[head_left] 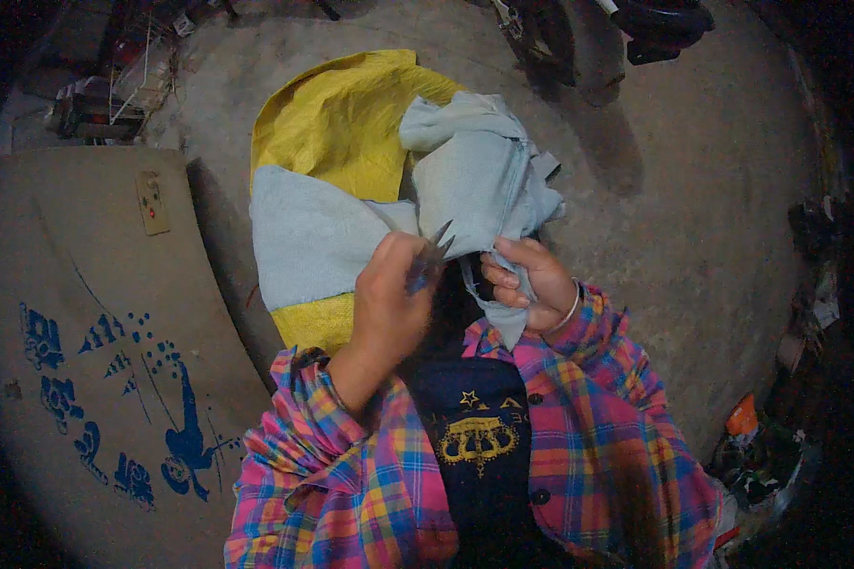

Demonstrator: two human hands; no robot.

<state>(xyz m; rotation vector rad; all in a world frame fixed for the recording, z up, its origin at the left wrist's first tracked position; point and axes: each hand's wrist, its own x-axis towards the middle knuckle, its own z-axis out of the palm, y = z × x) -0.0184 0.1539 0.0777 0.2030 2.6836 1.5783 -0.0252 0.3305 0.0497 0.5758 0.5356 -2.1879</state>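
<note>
My left hand (389, 289) is closed around small thread snips (443, 241), whose dark pointed blades stick out beyond the fingers, slightly apart. The blades are beside the lower edge of a light blue denim-like cloth (470, 185); I cannot tell whether they touch it. Fingers and thumb of my right hand (533, 284) pinch this cloth at its near edge, and a narrow strip hangs below them. Another pale blue piece (308, 232) lies to the left across a yellow woven sheet (337, 123). Most of the snips' handle is hidden in my left hand.
On the left is a brown panel (114, 247) with blue painted shapes and a socket plate (153, 202) with a red light. A wheel (541, 38) stands at the far right. Clutter with an orange piece (742, 415) lies along the right side of the concrete floor (693, 237).
</note>
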